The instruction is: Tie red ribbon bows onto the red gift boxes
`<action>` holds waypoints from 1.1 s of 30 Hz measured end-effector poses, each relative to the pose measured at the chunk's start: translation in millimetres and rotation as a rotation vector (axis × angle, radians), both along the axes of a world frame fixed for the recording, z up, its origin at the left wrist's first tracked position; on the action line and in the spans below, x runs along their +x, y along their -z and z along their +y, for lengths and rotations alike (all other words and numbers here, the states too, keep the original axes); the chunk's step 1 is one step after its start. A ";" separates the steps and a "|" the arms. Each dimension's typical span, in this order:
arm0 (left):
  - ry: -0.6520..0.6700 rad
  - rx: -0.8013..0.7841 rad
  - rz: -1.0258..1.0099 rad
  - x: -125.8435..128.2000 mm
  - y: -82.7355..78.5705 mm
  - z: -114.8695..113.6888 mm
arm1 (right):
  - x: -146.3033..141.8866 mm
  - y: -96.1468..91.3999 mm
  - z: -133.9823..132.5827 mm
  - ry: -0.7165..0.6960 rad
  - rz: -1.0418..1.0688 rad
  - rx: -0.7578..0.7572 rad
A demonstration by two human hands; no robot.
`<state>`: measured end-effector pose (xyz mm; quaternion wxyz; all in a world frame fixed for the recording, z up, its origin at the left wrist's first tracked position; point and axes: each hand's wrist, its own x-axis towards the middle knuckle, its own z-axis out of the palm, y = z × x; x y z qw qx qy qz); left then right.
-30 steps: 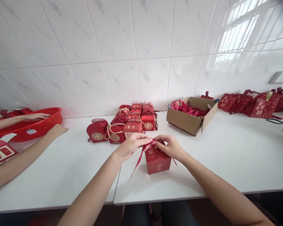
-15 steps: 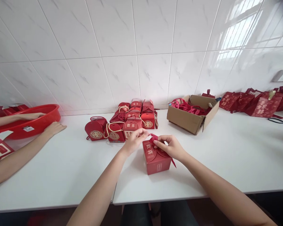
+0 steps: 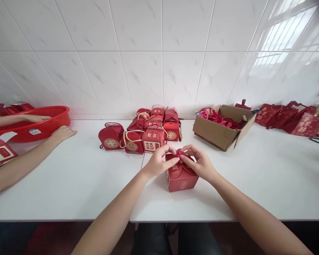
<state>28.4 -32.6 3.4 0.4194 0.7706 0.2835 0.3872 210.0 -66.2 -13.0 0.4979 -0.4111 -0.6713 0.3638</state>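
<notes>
A small red gift box (image 3: 181, 177) with gold characters stands on the white table (image 3: 69, 184) in front of me. My left hand (image 3: 159, 162) and my right hand (image 3: 199, 163) meet over its top, each pinching the red ribbon (image 3: 181, 153) there. Both hands have their fingers curled together around the ribbon. Just behind them stands a cluster of finished red gift boxes (image 3: 149, 129), some with cream rope handles.
A cardboard box (image 3: 223, 129) of red ribbons sits at the back right. Flat red boxes (image 3: 295, 118) lie along the wall further right. At the left another person's hand (image 3: 62, 133) rests by a red basin (image 3: 29, 122).
The long ribbon tail hanging at the box's left a second ago has been drawn up. Both hands have closed in together over the top of the box.
</notes>
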 end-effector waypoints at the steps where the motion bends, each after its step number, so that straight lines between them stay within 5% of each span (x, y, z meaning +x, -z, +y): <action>1: 0.003 0.011 0.001 0.6 0.4 -0.8 | -0.3 -0.3 0.0 0.013 -0.018 0.009; 23: -0.170 0.023 -0.029 2.5 6.4 4.0 | 4.9 3.0 0.0 0.174 -0.266 0.209; 28: -0.156 0.113 -0.044 2.0 13.0 6.0 | 5.9 -5.7 -0.9 -0.022 -0.257 0.017; 33: -0.152 0.042 -0.115 5.4 16.2 9.0 | 4.8 -8.5 0.9 -0.302 0.047 -0.259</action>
